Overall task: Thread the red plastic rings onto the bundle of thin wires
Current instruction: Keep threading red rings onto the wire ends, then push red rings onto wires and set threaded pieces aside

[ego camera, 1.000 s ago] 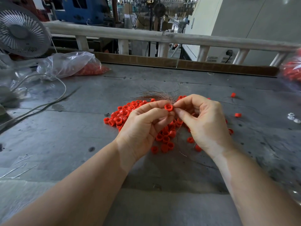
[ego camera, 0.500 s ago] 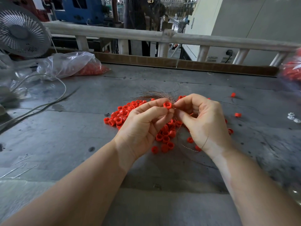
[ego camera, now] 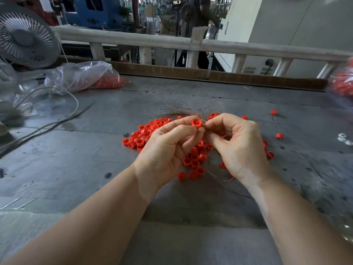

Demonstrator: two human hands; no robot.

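Nearest you, your two forearms reach forward over the grey tabletop [ego camera: 80,169]. Your left hand [ego camera: 166,152] pinches one red ring [ego camera: 196,123] between thumb and forefinger, its opening turned toward you. Your right hand [ego camera: 238,146] has its fingers curled, with thumb and forefinger pinched just beside that ring, where the bundle of thin wires [ego camera: 188,111] runs down between both hands; the grip point itself is too small to confirm. One loose wire strand [ego camera: 219,177] curves out below your right hand.

Under and around your hands lies one pile of red rings [ego camera: 145,136], several dozen, too many and too overlapped to count exactly. Three single rings lie apart to the right: one [ego camera: 279,135], one [ego camera: 274,112], and one [ego camera: 270,155] near your right wrist. The wire bundle fans out just beyond your fingertips, resting on the far edge of the pile.

Farther left, one clear plastic bag [ego camera: 80,75] holds more red parts. One fan [ego camera: 26,37] stands at the far left corner. At the right edge, a second bag of red parts [ego camera: 342,83] is blurred. One pale railing [ego camera: 229,46] crosses behind the tabletop.
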